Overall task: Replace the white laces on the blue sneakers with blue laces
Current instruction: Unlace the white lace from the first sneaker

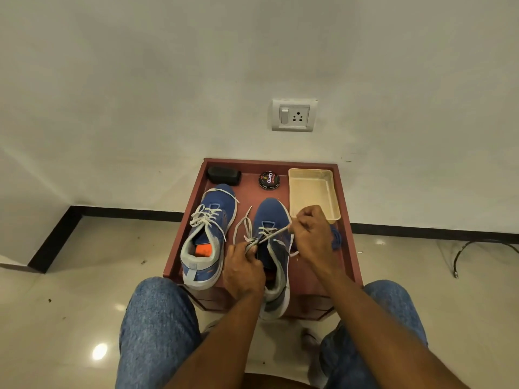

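While the left hand (243,272) pinches the knot over the right-side sneaker (273,256), the right hand (310,231) grips the white lace (273,234), stretched taut diagonally between them, blue laces (336,237) just beyond.

Two blue sneakers (209,237) with grey collars and white laces (207,217) are seen on a reddish-brown counter (344,220). A cream tray (313,192) is set at one o'clock, a black tin (269,180) at twelve, blue laces (336,237) at three.
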